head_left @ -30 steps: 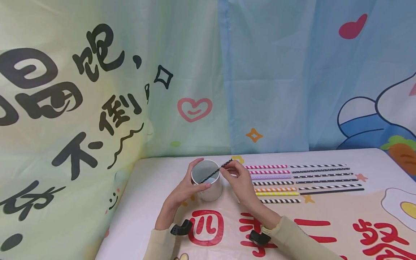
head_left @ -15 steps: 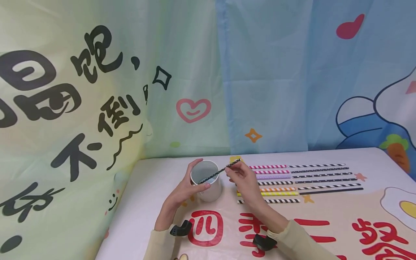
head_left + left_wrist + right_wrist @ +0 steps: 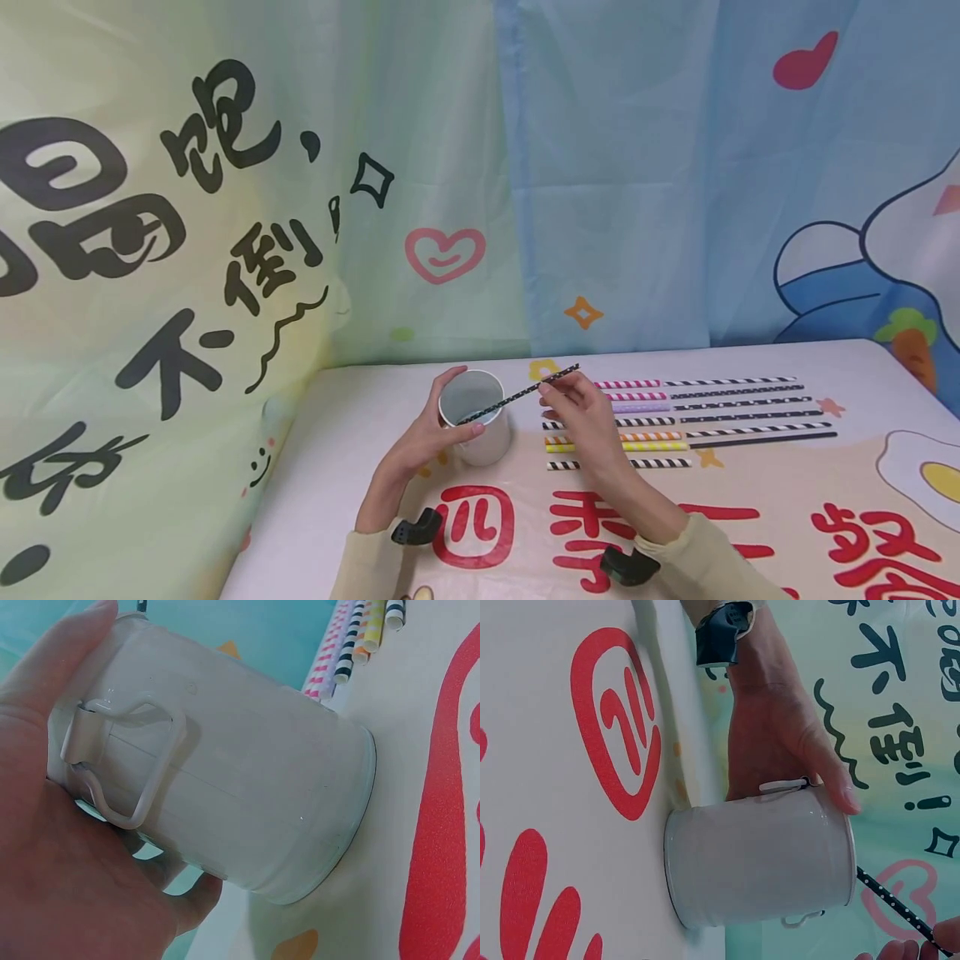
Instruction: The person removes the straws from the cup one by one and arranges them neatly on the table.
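Observation:
A small white bucket (image 3: 483,448) with side handles stands upright on the table. My left hand (image 3: 424,437) holds it round the rim, the thumb at the near side. In the left wrist view one loop handle (image 3: 154,761) shows beside the palm. My right hand (image 3: 592,425) pinches a black paper straw with white dots (image 3: 517,395) to the right of the bucket. The straw slants across the rim, its lower end inside the bucket and its upper end past my fingers. In the right wrist view the dotted straw (image 3: 894,900) emerges from the bucket mouth.
Several striped and coloured straws (image 3: 652,447) lie in a row to the right, partly behind my right hand. Farther right is another row of black and black-and-white straws (image 3: 750,415). A printed fabric backdrop (image 3: 615,167) hangs behind the table.
My right hand has moved rightward, away from the bucket, drawing the dotted straw along so that more of it shows beyond the rim. My left hand and the bucket have stayed in place.

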### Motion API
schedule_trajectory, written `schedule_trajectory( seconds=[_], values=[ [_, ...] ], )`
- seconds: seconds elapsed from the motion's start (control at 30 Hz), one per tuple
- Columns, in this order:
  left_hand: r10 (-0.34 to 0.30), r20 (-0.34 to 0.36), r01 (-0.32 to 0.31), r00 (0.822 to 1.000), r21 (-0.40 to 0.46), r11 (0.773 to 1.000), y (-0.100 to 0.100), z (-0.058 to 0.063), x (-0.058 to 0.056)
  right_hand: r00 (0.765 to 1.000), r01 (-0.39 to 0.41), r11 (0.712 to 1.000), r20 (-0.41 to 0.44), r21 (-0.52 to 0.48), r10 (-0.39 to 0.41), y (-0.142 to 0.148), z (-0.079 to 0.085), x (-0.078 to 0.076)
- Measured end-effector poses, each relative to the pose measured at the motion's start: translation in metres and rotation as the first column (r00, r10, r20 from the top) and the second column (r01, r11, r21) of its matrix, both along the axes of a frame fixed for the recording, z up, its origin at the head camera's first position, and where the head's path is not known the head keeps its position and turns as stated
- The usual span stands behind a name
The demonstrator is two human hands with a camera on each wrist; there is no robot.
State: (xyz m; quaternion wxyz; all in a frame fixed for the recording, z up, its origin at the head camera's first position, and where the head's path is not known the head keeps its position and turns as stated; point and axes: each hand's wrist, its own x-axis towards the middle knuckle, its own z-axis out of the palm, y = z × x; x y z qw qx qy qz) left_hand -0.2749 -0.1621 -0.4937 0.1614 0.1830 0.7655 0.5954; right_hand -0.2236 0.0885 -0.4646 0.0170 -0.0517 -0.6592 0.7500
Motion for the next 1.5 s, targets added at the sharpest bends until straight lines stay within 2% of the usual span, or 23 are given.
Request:
schedule_trajectory(
  seconds=[0.2, 0.43, 0.73, 0.9, 1.2, 1.33, 1.43, 1.5],
  values=[
    [0.008, 0.003, -0.008, 1.000, -0.003, 1.000, 0.000, 0.000, 0.000, 1.000, -0.004, 0.999, -0.002, -0.048, 0.004, 0.009, 0.002, 0.002],
    [0.008, 0.004, -0.008, 1.000, -0.006, 1.000, -0.001, -0.002, -0.001, 1.000, -0.019, 0.983, -0.017, -0.185, 0.016, 0.023, 0.004, 0.005],
    [0.024, 0.007, -0.023, 1.000, -0.016, 1.000, 0.000, -0.001, 0.001, 0.998, -0.002, 0.981, -0.057, -0.195, -0.009, 0.039, 0.017, 0.016],
    [0.020, -0.003, -0.020, 1.000, -0.015, 1.000, 0.000, -0.001, 0.000, 0.992, -0.013, 0.984, -0.124, -0.179, -0.009, 0.049, 0.026, 0.023],
    [0.016, -0.004, -0.016, 1.000, -0.018, 1.000, 0.000, -0.002, 0.000, 0.976, -0.035, 0.997, -0.216, -0.064, 0.020, 0.070, 0.028, 0.030],
    [0.014, -0.006, -0.014, 1.000, -0.019, 1.000, 0.001, -0.002, 0.000, 0.976, -0.026, 0.996, -0.213, 0.088, 0.044, 0.080, 0.027, 0.035],
    [0.012, -0.008, -0.012, 1.000, -0.018, 1.000, 0.001, -0.002, 0.000, 0.977, -0.012, 0.978, -0.208, 0.209, 0.056, 0.089, 0.027, 0.039],
    [0.010, -0.010, -0.010, 1.000, -0.015, 1.000, 0.002, -0.001, 0.000, 0.977, -0.011, 0.969, -0.205, 0.247, 0.063, 0.096, 0.027, 0.040]
  ],
)
